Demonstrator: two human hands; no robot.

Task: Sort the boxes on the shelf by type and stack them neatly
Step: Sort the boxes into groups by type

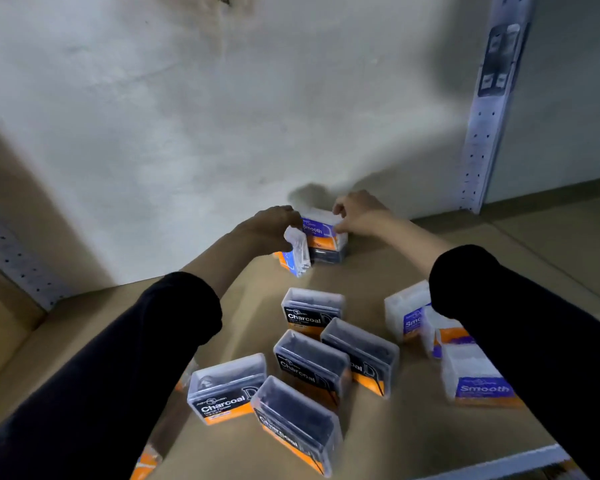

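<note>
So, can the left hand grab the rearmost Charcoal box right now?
Probably not yet: the left hand grips a tilted Smooth box. The Charcoal box itself lies uncovered just nearer, so the way is free once that hand empties.

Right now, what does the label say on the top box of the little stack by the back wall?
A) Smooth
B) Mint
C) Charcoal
A: the top box, gripped by the right hand, has a purple label reading Smooth; the left hand holds a white box beside it.
</note>
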